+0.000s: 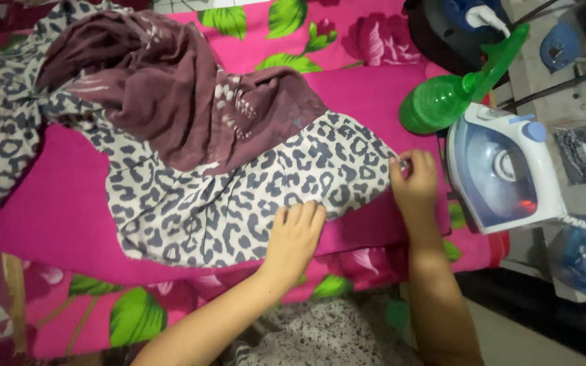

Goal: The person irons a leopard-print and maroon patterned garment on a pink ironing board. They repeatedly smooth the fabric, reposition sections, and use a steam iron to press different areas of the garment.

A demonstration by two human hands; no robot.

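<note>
Both your forearms are bare from the elbow down to the wrist, with no sleeves showing anywhere in the head view. Your left hand [294,234] wears no glove, ring or bracelet that can be made out, and your left wrist is plain. Your right hand [415,183] is likewise ungloved, its wrist free of any watch or band. At the bottom edge, between your arms, you wear a garment [327,335] of pale fabric speckled with small dark spots.
</note>
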